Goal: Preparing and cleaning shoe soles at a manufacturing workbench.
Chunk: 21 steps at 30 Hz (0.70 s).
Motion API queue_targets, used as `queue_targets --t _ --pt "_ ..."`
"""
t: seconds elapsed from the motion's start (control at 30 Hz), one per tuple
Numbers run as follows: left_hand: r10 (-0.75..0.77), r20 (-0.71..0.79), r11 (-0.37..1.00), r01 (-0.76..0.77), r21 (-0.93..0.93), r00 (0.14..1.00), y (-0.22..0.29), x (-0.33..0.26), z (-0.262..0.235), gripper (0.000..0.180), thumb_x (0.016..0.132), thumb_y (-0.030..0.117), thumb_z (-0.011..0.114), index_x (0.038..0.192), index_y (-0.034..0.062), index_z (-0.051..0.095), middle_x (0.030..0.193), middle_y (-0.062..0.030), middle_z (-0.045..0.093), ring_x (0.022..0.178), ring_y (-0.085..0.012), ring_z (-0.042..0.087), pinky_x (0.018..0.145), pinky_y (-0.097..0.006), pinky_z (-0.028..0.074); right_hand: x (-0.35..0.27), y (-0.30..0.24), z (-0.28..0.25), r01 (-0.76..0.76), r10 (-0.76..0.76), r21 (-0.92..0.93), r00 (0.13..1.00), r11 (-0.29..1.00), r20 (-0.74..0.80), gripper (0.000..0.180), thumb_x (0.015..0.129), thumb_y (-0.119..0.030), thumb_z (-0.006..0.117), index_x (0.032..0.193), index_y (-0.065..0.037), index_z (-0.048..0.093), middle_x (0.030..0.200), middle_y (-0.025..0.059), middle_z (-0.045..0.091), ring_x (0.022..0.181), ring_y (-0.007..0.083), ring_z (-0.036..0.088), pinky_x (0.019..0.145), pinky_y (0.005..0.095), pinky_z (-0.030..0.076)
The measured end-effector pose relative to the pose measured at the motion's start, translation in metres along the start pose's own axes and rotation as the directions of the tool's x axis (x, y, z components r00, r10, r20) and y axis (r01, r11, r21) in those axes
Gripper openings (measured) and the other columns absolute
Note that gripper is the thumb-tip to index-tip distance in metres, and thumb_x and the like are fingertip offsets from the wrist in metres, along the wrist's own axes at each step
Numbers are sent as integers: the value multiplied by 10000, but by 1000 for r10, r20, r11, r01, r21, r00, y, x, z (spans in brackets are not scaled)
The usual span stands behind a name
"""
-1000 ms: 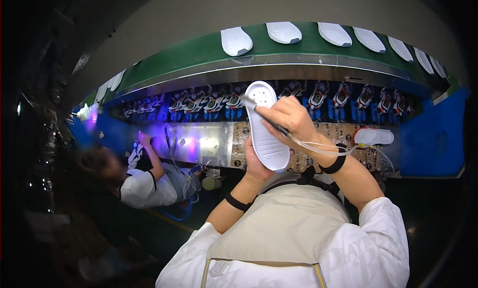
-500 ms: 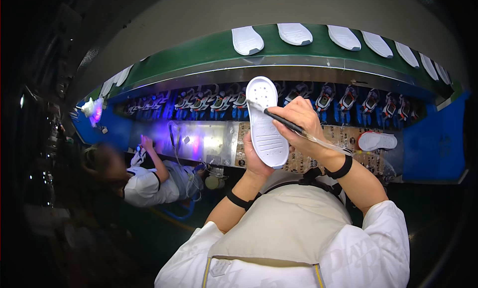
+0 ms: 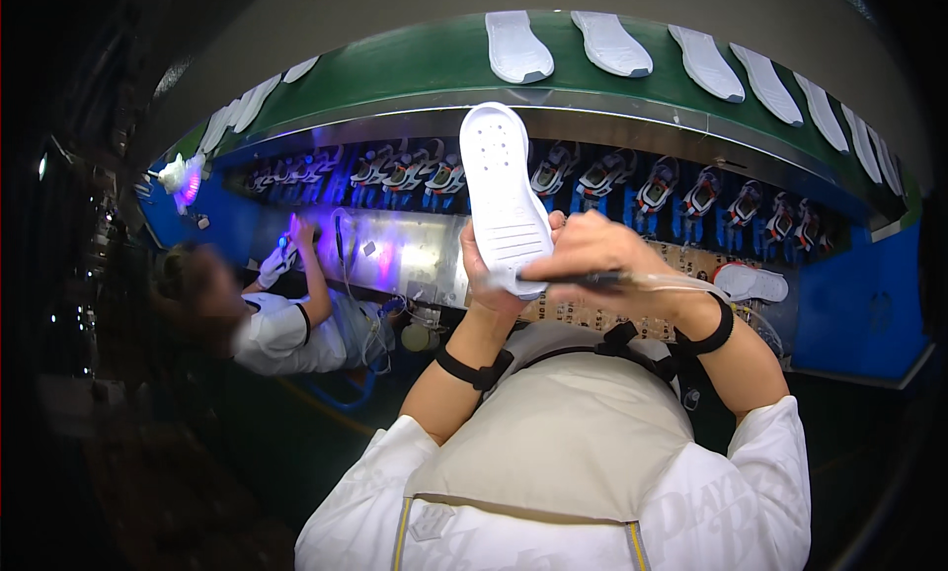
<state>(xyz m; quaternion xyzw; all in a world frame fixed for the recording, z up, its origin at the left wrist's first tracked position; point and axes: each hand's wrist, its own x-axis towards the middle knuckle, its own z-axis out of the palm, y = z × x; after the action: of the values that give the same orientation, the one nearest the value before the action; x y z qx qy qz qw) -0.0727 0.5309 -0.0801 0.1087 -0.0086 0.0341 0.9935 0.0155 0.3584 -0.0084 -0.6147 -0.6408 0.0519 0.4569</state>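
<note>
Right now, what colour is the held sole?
White sole, with small holes at the toe and grooves lower down; head view.

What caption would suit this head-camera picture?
Left hand holds a white shoe sole upright while right hand applies a pen-like tool to its lower end.

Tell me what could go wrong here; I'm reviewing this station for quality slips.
The left hand grips the white sole only at its lower end, so the raised sole could wobble or slip under the dark pen-like tool in the right hand. The thin clear line trailing from the tool runs across the right wrist and might snag. Another white sole lies near the right elbow and could get knocked.
</note>
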Motion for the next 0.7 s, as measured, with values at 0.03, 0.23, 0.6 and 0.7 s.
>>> queue_targets --t 0.03,0.23,0.6,0.7 --pt "10 32 998 -8 -67 999 1 1 8 709 977 624 370 1403 87 553 1211 -174 645 1137 -344 637 986 -465 557 0 -1 -3 -130 125 -66 989 989 -78 377 810 -152 845 1182 -141 783 926 39 705 972 223 625 865 379 415" --pt "-67 45 994 63 87 997 18 9 21 765 950 671 365 1349 44 548 1129 -228 602 945 -317 615 819 -429 564 4 -18 -15 75 -96 116 977 990 192 363 817 -145 844 1175 -152 787 885 18 667 896 218 592 831 369 411" --pt "-119 147 828 16 560 982 50 18 41 845 971 672 299 1442 4 510 1091 -293 651 913 -359 669 827 -445 568 11 -26 -26 -42 52 -152 997 987 65 341 816 -118 835 1152 -132 777 840 41 623 849 218 579 793 377 398" --pt "-187 34 814 135 565 982 58 21 40 824 992 623 286 1445 -28 510 1129 -308 663 937 -374 701 835 -468 596 11 -30 -28 32 -21 -33 957 999 288 343 816 -105 829 1154 -134 777 835 43 621 849 211 583 790 375 396"
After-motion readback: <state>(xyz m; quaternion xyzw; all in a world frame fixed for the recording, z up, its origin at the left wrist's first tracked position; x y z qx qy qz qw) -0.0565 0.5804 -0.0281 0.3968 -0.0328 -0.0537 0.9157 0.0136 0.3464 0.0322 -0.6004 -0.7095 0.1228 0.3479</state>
